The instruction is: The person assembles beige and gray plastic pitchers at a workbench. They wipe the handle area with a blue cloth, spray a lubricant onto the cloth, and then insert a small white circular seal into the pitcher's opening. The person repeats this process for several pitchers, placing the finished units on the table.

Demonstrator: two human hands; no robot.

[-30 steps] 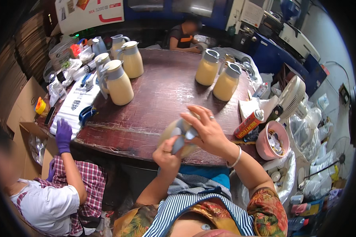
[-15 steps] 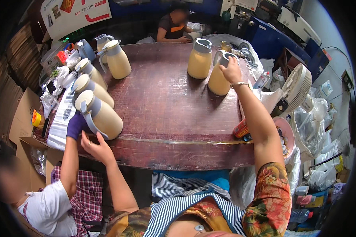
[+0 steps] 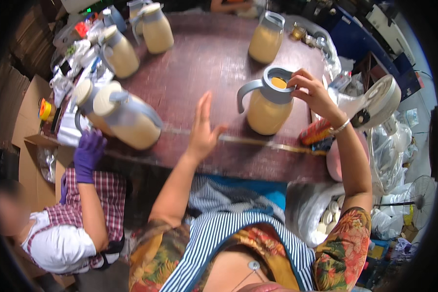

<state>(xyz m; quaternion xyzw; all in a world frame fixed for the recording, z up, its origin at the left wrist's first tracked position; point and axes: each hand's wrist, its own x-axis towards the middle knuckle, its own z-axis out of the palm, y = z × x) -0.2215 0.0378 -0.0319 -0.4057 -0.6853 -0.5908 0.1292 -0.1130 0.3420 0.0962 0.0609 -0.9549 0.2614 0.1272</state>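
Observation:
My right hand (image 3: 312,91) grips the rim of a cream thermos jug (image 3: 269,112) with a grey collar and handle. Its top has no lid, and an orange-yellow inside shows through the mouth. Open, with fingers stretched, my left hand (image 3: 202,130) hovers over the near middle of the table, holding nothing. To its left is a lidded thermos jug (image 3: 136,127), its handle toward my left hand. Behind my right hand's jug stands another lidless thermos jug (image 3: 266,40).
A person's purple-gloved hand (image 3: 89,148) is beside a lidded jug (image 3: 88,104) at the left edge. More jugs stand far left on the dark red table (image 3: 204,58). A red can (image 3: 315,132), pink basin (image 3: 337,158) and fan (image 3: 382,100) crowd the right; white lids (image 3: 328,219) fill a bag below.
My right hand has brought the lidless jug nearer to me. My left hand has moved right, away from the lidded jug, whose handle now faces right. The gloved hand has drawn back slightly.

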